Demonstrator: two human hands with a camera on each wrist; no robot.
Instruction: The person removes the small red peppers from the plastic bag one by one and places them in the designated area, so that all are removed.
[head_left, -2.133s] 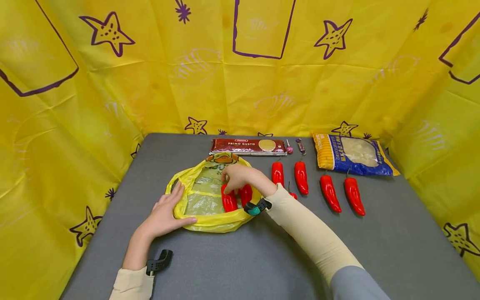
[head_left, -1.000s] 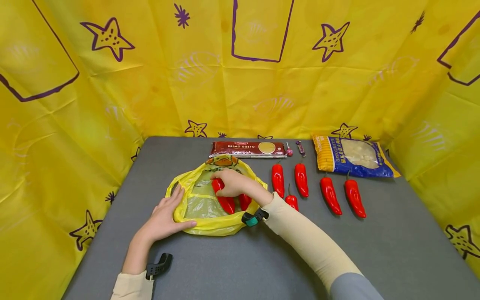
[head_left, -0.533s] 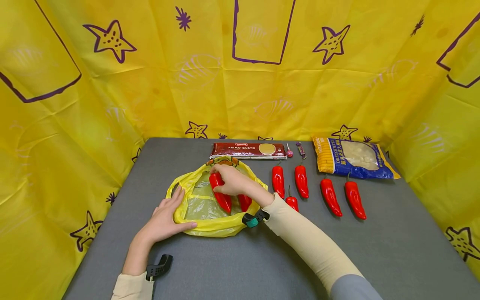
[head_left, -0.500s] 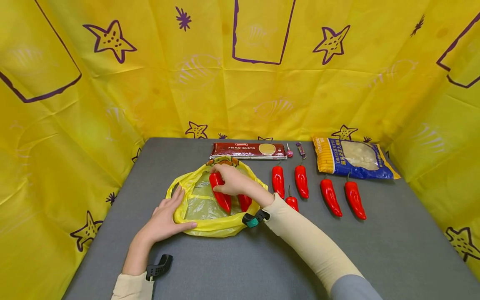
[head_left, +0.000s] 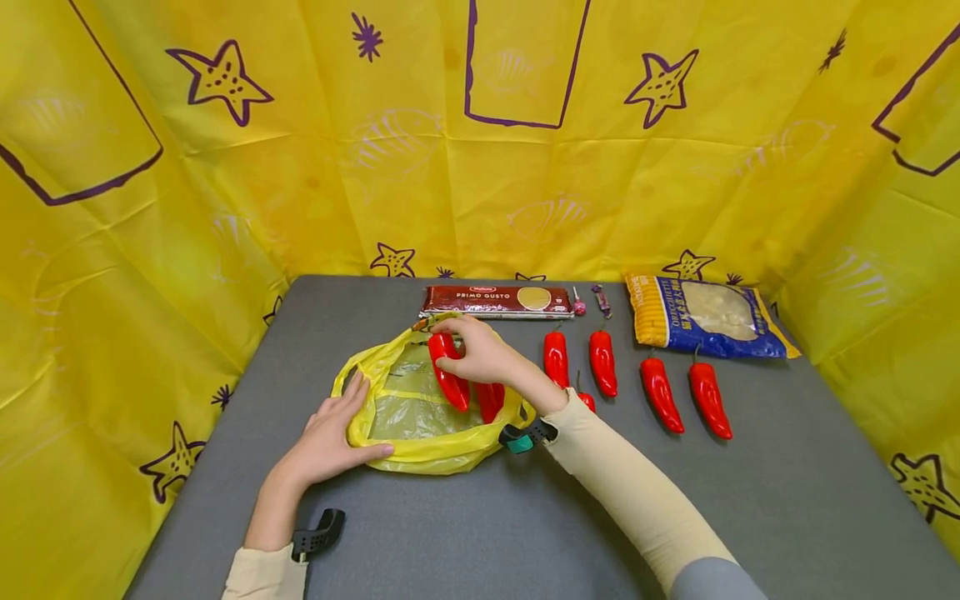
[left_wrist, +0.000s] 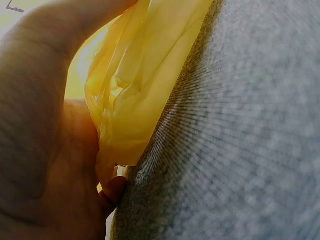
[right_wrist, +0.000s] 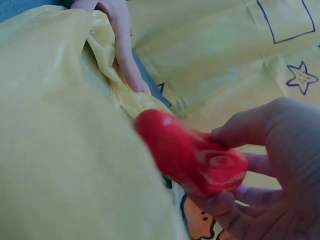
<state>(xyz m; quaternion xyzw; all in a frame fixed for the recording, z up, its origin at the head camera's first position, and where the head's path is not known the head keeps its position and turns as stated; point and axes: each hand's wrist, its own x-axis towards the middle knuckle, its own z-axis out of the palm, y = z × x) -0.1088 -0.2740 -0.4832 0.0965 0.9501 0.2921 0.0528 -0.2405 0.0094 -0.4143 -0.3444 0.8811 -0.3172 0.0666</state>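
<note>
A yellow plastic bag (head_left: 427, 461) lies on its base with its mouth spread wide. My left hand (head_left: 327, 433) rests against its left side, fingers straight along the rim and thumb across the front edge. In the left wrist view, yellow plastic (left_wrist: 145, 95) bulges beside that palm. Over the bag's mouth my right hand (head_left: 483, 358) holds a red chili pepper (head_left: 450, 385) between thumb and fingers, its tip angled down; the right wrist view shows this chili pepper (right_wrist: 185, 155) close up. Another red pepper (head_left: 490, 402) sits inside the bag, partly hidden by the hand.
Several red peppers (head_left: 602, 364) lie on the grey table (head_left: 450, 542) to the right, one partly behind the right wrist. Behind the bag is a brown PRIMO GUSTO packet (head_left: 495, 302), with a lollipop (head_left: 579, 305) and wrapped candy (head_left: 602, 302) nearby. An orecchiette pasta bag (head_left: 712, 312) lies back right.
My right hand has gripped the chili pepper inside the bag, tilted it left, then raised it and shifted it slightly right. My left hand stays in place at the bag.
</note>
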